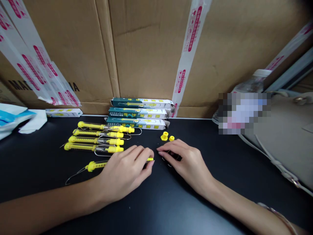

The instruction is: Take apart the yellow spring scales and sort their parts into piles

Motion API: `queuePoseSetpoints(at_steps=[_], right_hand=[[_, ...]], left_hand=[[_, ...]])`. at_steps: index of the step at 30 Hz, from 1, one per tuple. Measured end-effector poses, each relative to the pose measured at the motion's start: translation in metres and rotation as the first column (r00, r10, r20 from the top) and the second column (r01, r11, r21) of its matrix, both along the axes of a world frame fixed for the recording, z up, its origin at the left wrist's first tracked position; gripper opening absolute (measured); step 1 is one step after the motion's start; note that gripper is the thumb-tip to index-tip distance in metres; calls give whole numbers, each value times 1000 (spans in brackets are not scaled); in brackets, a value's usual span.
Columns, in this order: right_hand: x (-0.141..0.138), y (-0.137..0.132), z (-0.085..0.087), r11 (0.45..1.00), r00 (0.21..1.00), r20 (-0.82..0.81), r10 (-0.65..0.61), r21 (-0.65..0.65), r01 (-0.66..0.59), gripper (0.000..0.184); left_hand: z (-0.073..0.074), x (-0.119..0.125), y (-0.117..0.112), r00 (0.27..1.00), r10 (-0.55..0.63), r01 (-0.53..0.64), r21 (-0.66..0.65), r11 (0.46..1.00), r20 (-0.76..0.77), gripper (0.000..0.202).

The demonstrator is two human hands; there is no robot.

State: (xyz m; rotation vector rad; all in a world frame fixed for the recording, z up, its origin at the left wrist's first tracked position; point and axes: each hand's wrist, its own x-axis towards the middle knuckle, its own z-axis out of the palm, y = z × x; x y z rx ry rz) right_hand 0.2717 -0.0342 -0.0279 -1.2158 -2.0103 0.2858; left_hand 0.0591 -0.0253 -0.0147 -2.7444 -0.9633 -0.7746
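My left hand [129, 169] is closed around a yellow spring scale [94, 166]. Its wire hook sticks out to the left, and a yellow tip shows between thumb and forefinger. Just to the right, my right hand [189, 160] pinches a thin metal wire [159, 152], mostly hidden by the fingers. Beyond that hand stand two loose yellow caps, a larger cap [164, 136] and a smaller cap [171, 138]. Several more yellow spring scales [95, 140] lie side by side behind my left hand, with their wire hooks showing.
Three printed narrow boxes [139, 113] lie at the back of the black table [151, 209], against a large taped carton [146, 49]. Another narrow box [64, 113] and white-blue packaging [17, 119] are at the left. A plastic bottle [249, 85] and a beige bag [286, 130] occupy the right.
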Motion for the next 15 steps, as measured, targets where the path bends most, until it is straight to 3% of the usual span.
queuePoseSetpoints(at_steps=[5,10,15], right_hand=[[1,1,-1,998,999,6,-49,25,49,29],[7,3,4,995,995,-12,-97,-11,97,15],[14,7,3,983,985,-25,-173,-61,171,18]], left_hand=[[0,0,-1,1000,-5,5,-4,1000,-8,7],[0,0,-2,1000,-6,6,-3,1000,-5,7],[1,0,-1,1000,-10,10,-20,1000,2,7]])
